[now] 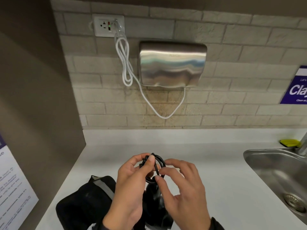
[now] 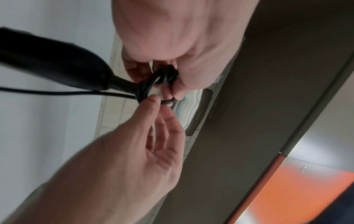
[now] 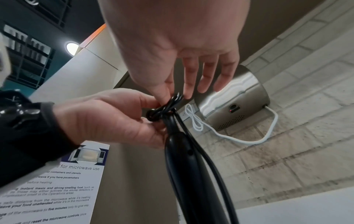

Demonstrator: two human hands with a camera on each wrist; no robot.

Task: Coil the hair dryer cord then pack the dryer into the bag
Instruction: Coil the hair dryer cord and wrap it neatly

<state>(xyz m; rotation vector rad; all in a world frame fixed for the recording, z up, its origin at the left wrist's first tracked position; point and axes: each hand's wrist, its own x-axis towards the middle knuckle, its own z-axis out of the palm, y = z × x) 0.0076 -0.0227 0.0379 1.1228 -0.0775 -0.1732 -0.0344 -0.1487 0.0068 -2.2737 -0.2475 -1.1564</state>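
Both hands hold the black hair dryer cord point(image 1: 157, 164), wound into a small coil above the white counter point(image 1: 221, 183). My left hand point(image 1: 147, 161) grips the coil's left side, thumb on top and fingers curled behind it. At the coil's lower right, my right hand point(image 1: 160, 174) pinches the cord between thumb and forefinger, the other fingers spread loosely. The black dryer point(image 1: 155, 202) hangs below the coil between my wrists; its handle point(image 3: 184, 160) shows in the right wrist view, one cord strand running beside it. The black bag point(image 1: 83, 206) lies on the counter at lower left.
A steel sink point(image 1: 272, 170) is set into the counter at right, a yellow sponge point(image 1: 289, 143) behind it. On the tiled wall hang a metal hand dryer point(image 1: 172, 63) and its white cable point(image 1: 126, 63). A brown side panel with a poster point(image 1: 15, 188) closes the left.
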